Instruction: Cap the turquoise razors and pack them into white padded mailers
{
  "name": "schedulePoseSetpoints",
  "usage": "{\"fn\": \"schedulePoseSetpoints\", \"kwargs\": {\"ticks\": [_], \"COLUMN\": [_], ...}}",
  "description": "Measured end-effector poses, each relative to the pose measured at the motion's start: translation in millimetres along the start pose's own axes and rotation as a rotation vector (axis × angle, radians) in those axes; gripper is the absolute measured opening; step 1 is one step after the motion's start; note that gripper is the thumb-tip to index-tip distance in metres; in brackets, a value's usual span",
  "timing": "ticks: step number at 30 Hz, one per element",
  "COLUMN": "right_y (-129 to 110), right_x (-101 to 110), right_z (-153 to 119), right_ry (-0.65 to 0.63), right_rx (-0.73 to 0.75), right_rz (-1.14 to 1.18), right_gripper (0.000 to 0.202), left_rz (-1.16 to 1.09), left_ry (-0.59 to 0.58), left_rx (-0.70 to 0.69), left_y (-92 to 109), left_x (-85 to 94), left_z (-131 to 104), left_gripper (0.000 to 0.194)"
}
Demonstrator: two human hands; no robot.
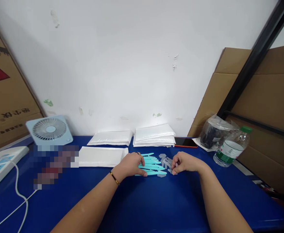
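Several turquoise eyebrow razors point(153, 167) lie side by side on the blue tabletop, blades toward the right. My left hand point(132, 163) is over their left ends, with thumb and fingers closed around the handle of the nearest razor. Small translucent plastic caps point(165, 161) lie in a loose heap just right of the razors. At the right side of that heap my right hand point(184, 162) is closed in a pinch, a cap at its fingertips. The fingers partly hide that cap.
Stacked white padded envelopes point(153, 134) and another envelope pile point(110, 138) stand along the wall, with a nearer envelope point(99, 157) at left. A phone point(185, 142), bagged dark object point(208, 134) and water bottle point(231, 149) stand right. A fan point(50, 129) and power strip point(1, 165) are left.
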State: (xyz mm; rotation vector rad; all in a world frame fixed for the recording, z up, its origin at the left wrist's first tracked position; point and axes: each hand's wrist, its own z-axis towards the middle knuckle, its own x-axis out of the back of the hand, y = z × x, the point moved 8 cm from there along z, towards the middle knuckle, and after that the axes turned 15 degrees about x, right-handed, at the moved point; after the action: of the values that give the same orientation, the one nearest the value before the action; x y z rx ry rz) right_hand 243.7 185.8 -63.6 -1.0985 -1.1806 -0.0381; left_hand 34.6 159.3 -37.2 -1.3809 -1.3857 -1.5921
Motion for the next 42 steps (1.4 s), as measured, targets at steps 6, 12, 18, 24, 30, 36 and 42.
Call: {"fn": "schedulePoseSetpoints", "kwargs": {"ticks": [6, 12, 18, 24, 30, 36, 42], "right_y": [-3, 0, 9, 15, 5, 0, 1], "right_x": [37, 24, 19, 19, 9, 1, 17], "right_z": [7, 30, 40, 54, 67, 73, 53], "right_ry": [0.444, 0.431, 0.401, 0.437, 0.426, 0.432, 0.431], "right_rx": [0.102, 0.167, 0.149, 0.135, 0.205, 0.206, 0.193], "right_rz": [-0.178, -0.218, -0.211, -0.241, -0.235, -0.217, -0.181], "right_gripper": [0.021, 0.018, 0.014, 0.015, 0.014, 0.015, 0.017], "left_rz": [0.025, 0.05, 0.019, 0.062, 0.012, -0.026, -0.118], "left_ry": [0.066, 0.002, 0.082, 0.105, 0.018, -0.008, 0.201], "left_rx": [-0.187, -0.188, -0.187, 0.013, -0.099, -0.122, -0.071], "left_y": [19, 30, 31, -2, 2, -1, -12], "left_x": [-25.6, -35.9, -21.8, -26.9, -26.8, -31.1, -12.9], "left_z": [-8, -18, -15, 5, 6, 14, 21], "left_gripper": [0.075, 0.085, 0.077, 0.079, 0.076, 0.071, 0.04]}}
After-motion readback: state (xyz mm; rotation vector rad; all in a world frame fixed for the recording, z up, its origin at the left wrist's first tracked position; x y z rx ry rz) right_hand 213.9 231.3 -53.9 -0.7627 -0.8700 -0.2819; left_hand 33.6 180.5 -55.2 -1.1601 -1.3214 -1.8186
